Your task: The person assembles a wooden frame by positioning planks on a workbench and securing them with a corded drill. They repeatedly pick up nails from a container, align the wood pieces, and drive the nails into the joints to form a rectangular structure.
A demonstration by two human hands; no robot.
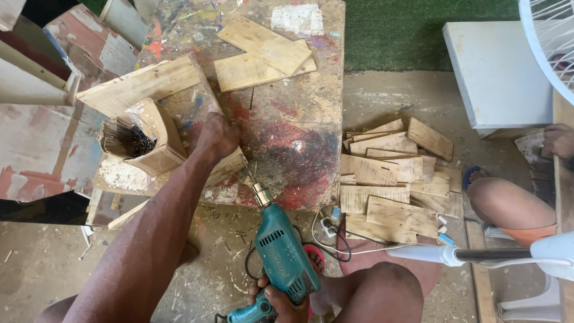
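From the head camera, the left hand (216,136) lies with fingers curled shut over the near edge of a pale wooden box-like frame of nailed planks (156,113), pressing it down at the left near corner of the paint-splashed wooden bench (299,143); the frame rests partly over the bench's left edge, its open side facing left, and a bundle of dark nails or bristles (134,139) shows inside it; what exactly these are I cannot tell. The right hand (281,299) sits at the bottom of the picture, fingers wrapped tight around the grip of a teal corded electric drill (281,254); the drill slants up and leftward, its brass-coloured chuck (261,194) just off the bench's near edge and its thin bit touching the lower side of the frame close beside the left hand's wrist. Two flat pale wood offcuts (263,55) lie overlapping near the far edge of the bench; a heap of similar short planks (394,176) lies on the concrete floor just beside the bench's right edge; a white cable and plug (327,226) trail on the floor near the heap. At the right, another person's bare knee (508,206) and hand (559,140) show, well apart from the drill; a white fan's stem (430,254) crosses the lower right.
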